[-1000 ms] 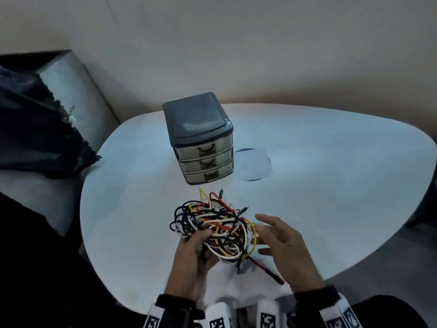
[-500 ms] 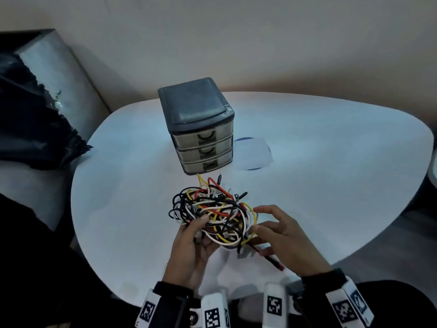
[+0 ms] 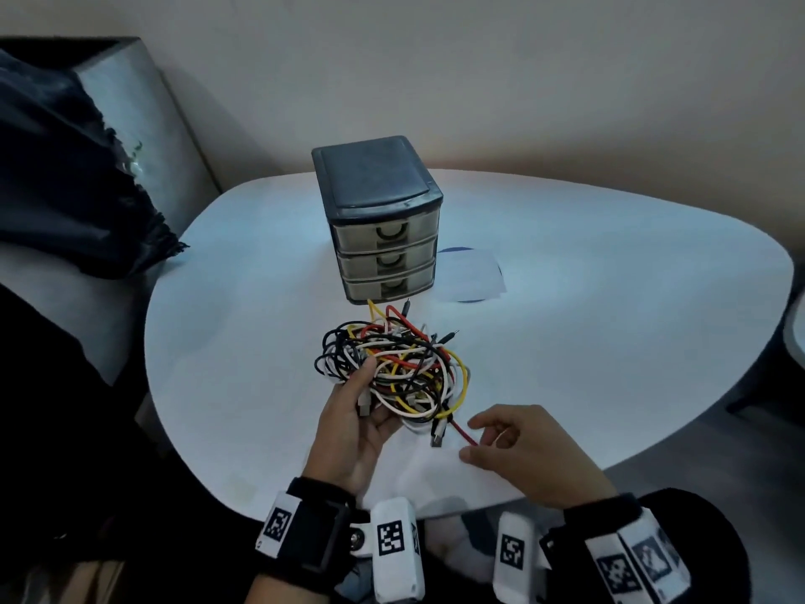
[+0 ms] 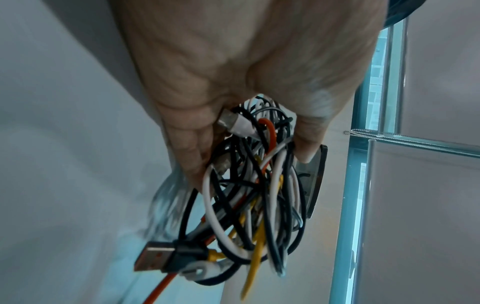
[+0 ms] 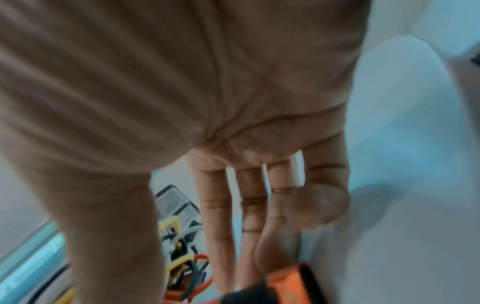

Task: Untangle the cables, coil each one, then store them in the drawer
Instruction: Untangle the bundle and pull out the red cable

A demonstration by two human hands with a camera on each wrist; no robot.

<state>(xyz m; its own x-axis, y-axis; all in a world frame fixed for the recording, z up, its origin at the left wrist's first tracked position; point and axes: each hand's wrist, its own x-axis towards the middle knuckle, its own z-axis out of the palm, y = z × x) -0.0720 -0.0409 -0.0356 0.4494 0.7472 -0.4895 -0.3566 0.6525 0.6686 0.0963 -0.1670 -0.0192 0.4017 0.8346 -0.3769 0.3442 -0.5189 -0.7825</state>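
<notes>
A tangle of black, white, yellow and red cables point(image 3: 405, 368) is lifted just off the white table point(image 3: 610, 298), in front of a small three-drawer unit point(image 3: 383, 220) whose drawers are all shut. My left hand point(image 3: 370, 398) grips the tangle from below, thumb on top; the left wrist view shows the bundle point(image 4: 254, 195) between thumb and fingers, a USB plug point(image 4: 155, 257) dangling. My right hand point(image 3: 470, 440) is at the loose end of the red cable point(image 3: 459, 430), thumb and forefinger apart on either side. Its fingers point(image 5: 218, 226) are nearly straight, the red plug point(image 5: 291, 281) at their tips.
A sheet of paper point(image 3: 470, 276) lies flat to the right of the drawer unit. A dark cloth point(image 3: 65, 189) is heaped on a grey seat left of the table. The table's near edge runs just under my wrists.
My right hand left the right side of the tangle and dropped toward me to the red cable's trailing end. The left hand kept its grip on the bundle.
</notes>
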